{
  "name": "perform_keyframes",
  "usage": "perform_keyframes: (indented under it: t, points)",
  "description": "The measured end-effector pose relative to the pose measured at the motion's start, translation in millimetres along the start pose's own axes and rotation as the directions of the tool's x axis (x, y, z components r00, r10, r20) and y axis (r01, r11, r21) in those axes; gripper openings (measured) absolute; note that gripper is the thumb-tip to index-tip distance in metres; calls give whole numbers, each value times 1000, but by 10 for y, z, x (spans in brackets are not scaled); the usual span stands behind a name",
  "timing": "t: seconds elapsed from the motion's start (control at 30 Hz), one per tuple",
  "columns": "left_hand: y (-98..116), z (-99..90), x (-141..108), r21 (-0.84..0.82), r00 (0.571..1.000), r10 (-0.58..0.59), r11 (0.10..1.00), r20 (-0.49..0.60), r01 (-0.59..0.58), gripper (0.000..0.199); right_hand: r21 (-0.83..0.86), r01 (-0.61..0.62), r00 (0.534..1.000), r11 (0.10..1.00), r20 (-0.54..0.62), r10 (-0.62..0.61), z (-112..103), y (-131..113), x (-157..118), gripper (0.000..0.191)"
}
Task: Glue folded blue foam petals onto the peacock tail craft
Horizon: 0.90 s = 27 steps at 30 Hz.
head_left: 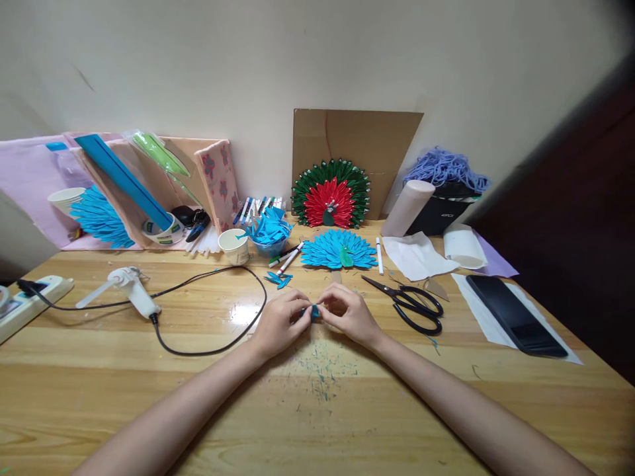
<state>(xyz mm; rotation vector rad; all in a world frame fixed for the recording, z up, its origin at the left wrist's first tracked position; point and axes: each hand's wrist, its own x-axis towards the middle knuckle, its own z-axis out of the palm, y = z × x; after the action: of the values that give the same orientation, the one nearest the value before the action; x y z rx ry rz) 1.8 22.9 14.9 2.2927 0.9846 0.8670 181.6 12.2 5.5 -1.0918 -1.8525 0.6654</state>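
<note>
Between my fingertips is a small blue paper piece (314,313), mostly covered by the fingers. My left hand (282,321) pinches it from the left, thumb and index finger closed. My right hand (351,313) has its fingers pinched together at the piece's right edge. Just beyond my hands lies a blue paper peacock fan (322,250) with a green body at its middle. A few blue paper petals (278,280) rest on the table up and left of my left hand. Black-handled scissors (414,305) lie to the right of my right hand.
A glue gun (133,291) with a looping black cord lies left. Behind stand a paper cup (233,246), a bowl of blue strips (270,231) and a red-green peacock fan (331,195) against cardboard (387,139). A phone (513,314) lies right; a power strip (37,307) sits far left.
</note>
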Motion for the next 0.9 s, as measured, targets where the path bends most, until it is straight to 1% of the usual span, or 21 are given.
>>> perform_keyframes:
  t: [0.07, 0.13, 0.2, 0.27, 0.33, 0.4, 0.53, 0.6, 0.7, 0.77, 0.83, 0.9]
  points:
    - [4, -7, 3, -12, 1000, -9, 1000, -10, 9, 21, -20, 31, 999, 999, -14, -32, 2, -13, -9, 4]
    - [3, -15, 6, -29, 997, -68, 997, -41, 67, 23, -60, 66, 994, 996, -79, -71, 0, -21, -22, 4]
    - [5, -20, 9, -105, 982, -181, 979, -60, 174, 30, -116, 101, 979, 988, -164, -120, -6, -20, -36, 5]
    - [18, -17, 11, -266, 951, -309, 918, -22, 293, 39, -185, 141, 960, 973, -214, -180, -13, -14, -53, 7]
    - [42, -5, 12, -422, 920, -391, 828, 40, 370, 45, -249, 185, 947, 951, -211, -240, -18, -6, -69, 8]
    - [68, 11, 14, -521, 899, -431, 752, 77, 404, 44, -290, 227, 942, 930, -177, -285, -19, 3, -83, 11]
    - [88, 26, 31, -651, 887, -446, 637, 125, 412, 34, -309, 291, 932, 906, -123, -341, -9, 19, -96, 18]
    - [78, 19, 45, -680, 885, -447, 610, 129, 407, 32, -318, 305, 928, 898, -113, -355, -2, 21, -94, 20]
    - [47, 13, 64, -685, 876, -466, 600, 119, 413, 30, -316, 295, 932, 902, -113, -345, 3, 11, -82, 19]
    - [24, 22, 69, -689, 873, -475, 596, 111, 412, 29, -286, 267, 944, 920, -114, -309, 4, -3, -70, 17]
    - [6, 39, 69, -692, 871, -480, 593, 106, 411, 29, -214, 210, 965, 954, -115, -238, 9, -15, -60, 14]
    - [0, 59, 66, -687, 871, -481, 602, 96, 408, 30, -99, 125, 983, 987, -122, -137, 21, -19, -53, 11]
